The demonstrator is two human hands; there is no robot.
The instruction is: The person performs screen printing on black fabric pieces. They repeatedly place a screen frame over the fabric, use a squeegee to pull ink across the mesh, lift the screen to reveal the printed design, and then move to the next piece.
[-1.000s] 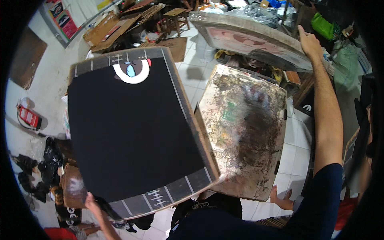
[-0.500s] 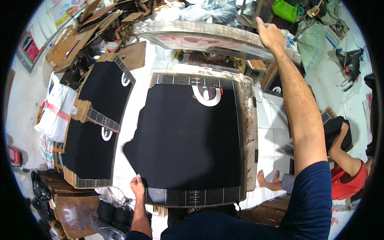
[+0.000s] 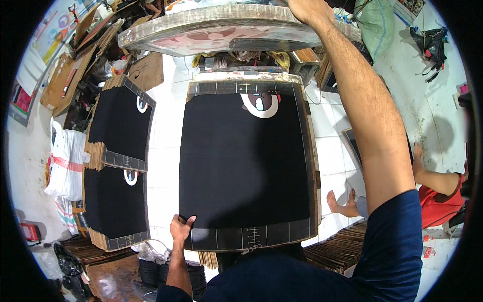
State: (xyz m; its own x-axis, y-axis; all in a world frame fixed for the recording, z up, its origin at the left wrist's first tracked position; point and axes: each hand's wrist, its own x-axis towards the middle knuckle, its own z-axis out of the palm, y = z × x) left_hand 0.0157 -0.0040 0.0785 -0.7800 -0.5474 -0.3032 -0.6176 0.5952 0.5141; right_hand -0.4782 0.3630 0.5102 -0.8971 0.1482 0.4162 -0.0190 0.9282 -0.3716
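- And here the black cloth (image 3: 226, 156) is changing shape: its left edge, bulging outward 0.5 seconds ago, is now running nearly straight down the board (image 3: 271, 232), while the screen frame (image 3: 171, 24) is sitting farther toward the upper left.
- Centre of the picture, the cloth is lying across the board, whose white-ruled strips are showing above and below it; those rulings seem to be serving as guides for squaring the fabric.
- Lower left of centre, the left hand (image 3: 180, 229) is touching the cloth's lower-left corner, thumb and forefinger parting at the tips; I cannot tell whether they are pinching any fabric. It is presumably working there to keep that edge in line.
- At the top edge, the right hand (image 3: 312, 11) is reaching onto the screen frame; its fingers are running out of view, so I cannot tell how tightly they are closing. It is probably steadying the frame, which is standing tilted, apart from the cloth.
- Near the cloth's top, right of centre, a white curved print (image 3: 261, 114) is showing.
- Over at left, 2 more black cloths (image 3: 118, 108) are lying on brown stacks (image 3: 94, 156), likely laid that way to stay flat.
- Far right, a person in red (image 3: 437, 207) is sitting well apart from the cloth.
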